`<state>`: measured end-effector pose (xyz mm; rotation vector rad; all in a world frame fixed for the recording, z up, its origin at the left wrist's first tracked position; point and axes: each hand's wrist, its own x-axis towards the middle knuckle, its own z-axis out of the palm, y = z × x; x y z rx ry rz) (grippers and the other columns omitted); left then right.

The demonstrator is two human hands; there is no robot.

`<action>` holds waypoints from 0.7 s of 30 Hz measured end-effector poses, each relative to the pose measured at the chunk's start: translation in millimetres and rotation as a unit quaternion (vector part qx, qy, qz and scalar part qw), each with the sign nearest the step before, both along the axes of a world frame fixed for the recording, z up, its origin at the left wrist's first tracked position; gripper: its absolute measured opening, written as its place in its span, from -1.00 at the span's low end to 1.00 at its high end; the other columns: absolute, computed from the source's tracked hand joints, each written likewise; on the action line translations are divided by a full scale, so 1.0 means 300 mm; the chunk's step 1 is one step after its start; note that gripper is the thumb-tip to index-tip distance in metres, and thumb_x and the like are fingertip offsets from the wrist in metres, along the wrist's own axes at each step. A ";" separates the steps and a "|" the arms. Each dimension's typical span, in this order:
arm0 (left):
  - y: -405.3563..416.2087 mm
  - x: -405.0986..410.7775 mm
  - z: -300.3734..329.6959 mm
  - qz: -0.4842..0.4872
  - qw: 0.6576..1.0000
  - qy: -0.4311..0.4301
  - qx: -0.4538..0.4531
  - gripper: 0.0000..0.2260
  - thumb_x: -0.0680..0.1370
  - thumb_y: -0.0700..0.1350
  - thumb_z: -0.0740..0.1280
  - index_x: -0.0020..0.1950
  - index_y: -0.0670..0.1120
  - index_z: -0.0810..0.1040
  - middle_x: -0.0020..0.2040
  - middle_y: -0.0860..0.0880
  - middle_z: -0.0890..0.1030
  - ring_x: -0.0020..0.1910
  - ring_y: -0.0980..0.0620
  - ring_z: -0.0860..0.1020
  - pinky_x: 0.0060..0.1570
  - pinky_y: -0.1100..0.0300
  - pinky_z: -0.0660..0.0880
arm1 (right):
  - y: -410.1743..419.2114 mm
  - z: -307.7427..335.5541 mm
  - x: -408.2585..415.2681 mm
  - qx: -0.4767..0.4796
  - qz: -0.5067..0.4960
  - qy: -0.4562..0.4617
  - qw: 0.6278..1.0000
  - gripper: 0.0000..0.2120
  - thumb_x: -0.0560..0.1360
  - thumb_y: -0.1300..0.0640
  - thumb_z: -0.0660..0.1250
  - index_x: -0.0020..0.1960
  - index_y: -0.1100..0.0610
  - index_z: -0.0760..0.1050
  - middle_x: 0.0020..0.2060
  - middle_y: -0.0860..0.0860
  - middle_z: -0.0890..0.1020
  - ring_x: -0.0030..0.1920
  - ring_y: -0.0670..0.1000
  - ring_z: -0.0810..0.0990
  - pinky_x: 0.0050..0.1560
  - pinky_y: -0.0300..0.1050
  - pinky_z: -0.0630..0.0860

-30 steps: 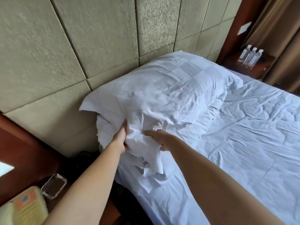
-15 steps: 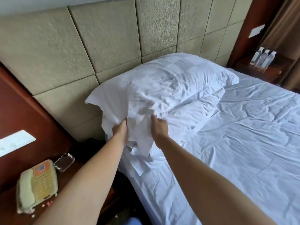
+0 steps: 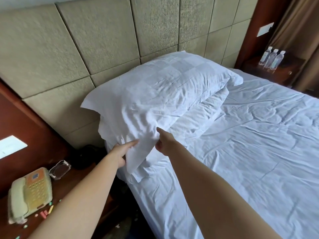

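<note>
A white pillow [image 3: 164, 88] lies on a second white pillow [image 3: 198, 118] at the head of the bed, against the padded headboard [image 3: 103, 40]. The loose open end of the top pillowcase [image 3: 138, 157] hangs down over the near left corner of the bed. My left hand [image 3: 120, 152] holds this flap from the left, thumb on top and fingers hidden under the cloth. My right hand [image 3: 165, 142] pinches the flap's right edge, its index finger lying along the fabric.
A creased white sheet [image 3: 259, 144] covers the mattress. The left nightstand [image 3: 81, 180] carries a beige telephone [image 3: 31, 192], a glass ashtray [image 3: 59, 169] and small coloured bits. Three water bottles [image 3: 271, 59] stand on the far right nightstand, beside a brown curtain [image 3: 303, 40].
Both hands shifted from the bunched cloth at the pillow's end to its hanging flap, which now lies flatter. The view has pulled back, so the telephone and nightstand show.
</note>
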<state>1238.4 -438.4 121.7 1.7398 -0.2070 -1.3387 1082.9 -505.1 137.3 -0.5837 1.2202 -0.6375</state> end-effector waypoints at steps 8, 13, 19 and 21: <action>0.071 -0.007 -0.026 -0.056 0.968 -0.183 0.161 -0.52 0.44 -0.40 0.29 0.34 -0.15 0.39 0.15 -0.18 0.53 0.02 -0.15 0.53 -0.11 0.06 0.53 | 0.033 -0.067 -0.079 -0.108 0.267 0.289 0.913 -0.79 0.45 0.27 0.30 -0.32 0.13 0.36 -0.37 0.02 0.44 -0.41 -0.05 0.40 -0.43 -0.23 0.35; 0.127 0.021 -0.077 -0.054 0.968 -0.172 0.176 -0.54 0.51 -0.43 0.09 0.35 -0.12 0.43 0.02 -0.22 0.55 -0.05 -0.11 0.53 -0.20 0.09 0.47 | 0.114 -0.198 -0.072 -0.047 0.341 0.285 0.894 -0.79 0.53 0.23 0.26 -0.27 0.13 0.37 -0.36 0.05 0.47 -0.49 -0.06 0.45 -0.41 -0.27 0.31; 0.125 0.030 -0.128 0.025 0.993 -0.063 0.093 -0.71 0.58 -0.23 0.15 0.25 -0.03 0.49 0.05 -0.08 0.54 -0.04 -0.04 0.50 -0.03 0.03 0.52 | 0.100 -0.281 0.075 -0.012 0.215 0.240 0.947 -0.71 0.52 0.08 0.27 0.18 0.21 0.41 -0.11 0.08 0.47 -0.10 0.09 0.46 -0.14 -0.09 0.46; 0.094 0.049 -0.152 0.033 0.996 -0.023 0.081 -0.74 0.60 -0.17 0.16 0.27 0.00 0.46 0.14 -0.07 0.52 0.05 -0.07 0.50 -0.02 -0.01 0.52 | 0.096 -0.314 0.118 0.030 0.122 0.193 0.973 -0.46 0.50 0.01 0.30 0.39 0.19 0.24 0.09 0.10 0.46 0.06 0.10 0.47 0.15 -0.02 0.48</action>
